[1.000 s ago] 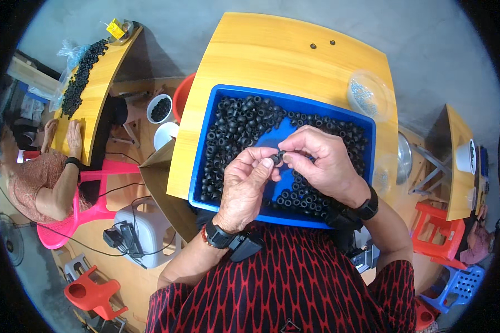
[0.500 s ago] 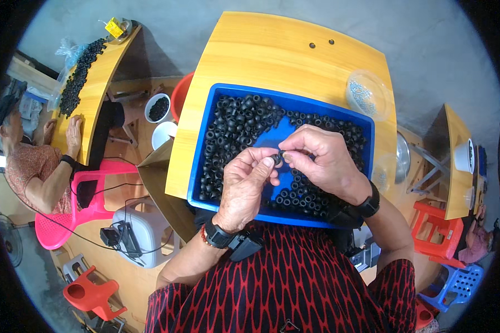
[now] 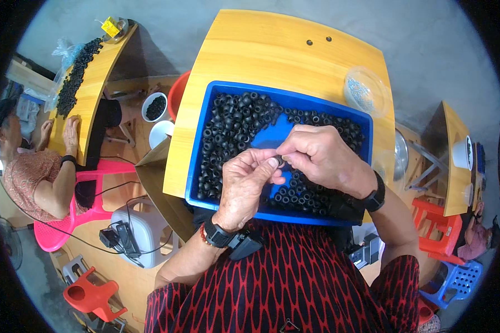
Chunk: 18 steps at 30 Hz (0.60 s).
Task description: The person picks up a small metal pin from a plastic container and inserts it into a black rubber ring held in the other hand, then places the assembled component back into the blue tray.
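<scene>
My left hand (image 3: 243,186) pinches a small black ring-shaped part (image 3: 279,162) between thumb and fingers. My right hand (image 3: 325,156) meets it from the right, with thumb and forefinger pressed together at the part's upper edge. Whatever sits between those right fingertips is hidden. Both hands are held over a blue tray (image 3: 283,92). Many black ring-shaped parts (image 3: 236,125) are heaped in its left side, and more lie along its far and right sides. Part of the tray's blue bottom shows between them.
On the yellow table (image 3: 261,41) stand a clear tub of small pale pieces (image 3: 364,94) and two loose black parts (image 3: 319,40). A cardboard box (image 3: 164,191) and a grey stool (image 3: 141,230) are at left. A co-worker (image 3: 44,177) sits at another table; a red stool (image 3: 436,227) stands right.
My right fingers have curled tighter and turned over the black part, hiding more of its top. My left hand keeps its pinch. The whole view has shifted slightly.
</scene>
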Available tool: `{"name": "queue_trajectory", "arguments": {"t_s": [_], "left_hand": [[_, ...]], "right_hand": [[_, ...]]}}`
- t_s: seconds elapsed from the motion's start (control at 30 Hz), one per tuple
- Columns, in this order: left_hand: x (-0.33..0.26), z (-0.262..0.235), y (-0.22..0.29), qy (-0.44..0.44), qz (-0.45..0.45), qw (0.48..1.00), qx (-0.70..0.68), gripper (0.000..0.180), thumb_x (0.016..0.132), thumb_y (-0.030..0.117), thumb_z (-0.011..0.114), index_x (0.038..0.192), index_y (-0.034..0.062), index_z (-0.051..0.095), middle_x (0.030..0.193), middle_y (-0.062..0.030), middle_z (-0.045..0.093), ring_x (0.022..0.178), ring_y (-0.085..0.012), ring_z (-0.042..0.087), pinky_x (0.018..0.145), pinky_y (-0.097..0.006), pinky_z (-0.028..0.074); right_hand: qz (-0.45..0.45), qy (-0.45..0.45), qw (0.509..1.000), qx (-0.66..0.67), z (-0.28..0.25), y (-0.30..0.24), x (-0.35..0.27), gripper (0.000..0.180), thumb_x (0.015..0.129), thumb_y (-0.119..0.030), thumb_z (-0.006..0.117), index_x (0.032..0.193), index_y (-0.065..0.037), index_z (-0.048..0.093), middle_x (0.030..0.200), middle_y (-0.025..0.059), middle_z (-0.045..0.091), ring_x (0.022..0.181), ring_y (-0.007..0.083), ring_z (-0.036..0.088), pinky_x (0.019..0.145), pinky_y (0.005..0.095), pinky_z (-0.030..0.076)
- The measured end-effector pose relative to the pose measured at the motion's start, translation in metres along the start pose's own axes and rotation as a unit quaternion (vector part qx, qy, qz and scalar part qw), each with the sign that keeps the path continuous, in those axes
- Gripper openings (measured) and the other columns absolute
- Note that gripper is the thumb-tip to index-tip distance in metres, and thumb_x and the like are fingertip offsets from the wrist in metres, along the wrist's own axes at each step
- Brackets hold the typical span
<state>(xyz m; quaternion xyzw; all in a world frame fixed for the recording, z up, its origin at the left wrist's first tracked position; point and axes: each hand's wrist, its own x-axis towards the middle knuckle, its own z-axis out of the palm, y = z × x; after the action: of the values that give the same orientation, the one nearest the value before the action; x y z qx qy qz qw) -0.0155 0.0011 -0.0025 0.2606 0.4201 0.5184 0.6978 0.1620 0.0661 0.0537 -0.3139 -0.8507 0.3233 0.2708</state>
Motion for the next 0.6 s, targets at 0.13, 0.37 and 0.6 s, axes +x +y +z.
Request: {"name": "queue_trajectory", "arguments": {"t_s": [0.13, 0.37, 0.6], "left_hand": [[-0.0005, -0.0013, -0.0031, -0.007, 0.009, 1.0, -0.002, 0.013, 0.095, 0.003, 0.062, 0.106, -0.0042, 0.063, 0.093, -0.0116, 0.07, 0.072, -0.0146, 0.068, 0.068, -0.029, 0.061], [0.0, -0.0012, -0.0054, -0.01, 0.026, 0.999, 0.032, 0.009, 0.095, 0.002, 0.062, 0.102, -0.0035, 0.063, 0.092, -0.0112, 0.07, 0.073, -0.0151, 0.069, 0.069, -0.03, 0.061], [0.0011, -0.0004, -0.0009, -0.012, -0.007, 1.0, 0.015, 0.01, 0.095, 0.004, 0.063, 0.101, -0.003, 0.064, 0.092, -0.0107, 0.07, 0.075, -0.0157, 0.069, 0.07, -0.032, 0.062]], "right_hand": [[0.006, -0.009, 1.0, 0.001, 0.001, -0.0041, 0.0002, 0.003, 0.078, 0.002, 0.063, 0.08, 0.003, 0.064, 0.079, 0.0171, 0.062, 0.072, 0.0357, 0.063, 0.063, 0.0414, 0.052], [-0.022, -0.017, 0.999, -0.017, 0.0064, -0.0019, -0.0011, 0.005, 0.078, 0.0, 0.062, 0.075, 0.002, 0.06, 0.071, 0.0165, 0.056, 0.065, 0.0352, 0.059, 0.057, 0.0423, 0.049], [-0.042, -0.04, 0.997, -0.058, 0.0026, -0.0048, 0.0007, 0.007, 0.077, -0.001, 0.062, 0.072, 0.002, 0.057, 0.069, 0.0159, 0.055, 0.063, 0.0351, 0.058, 0.058, 0.042, 0.049]]}}
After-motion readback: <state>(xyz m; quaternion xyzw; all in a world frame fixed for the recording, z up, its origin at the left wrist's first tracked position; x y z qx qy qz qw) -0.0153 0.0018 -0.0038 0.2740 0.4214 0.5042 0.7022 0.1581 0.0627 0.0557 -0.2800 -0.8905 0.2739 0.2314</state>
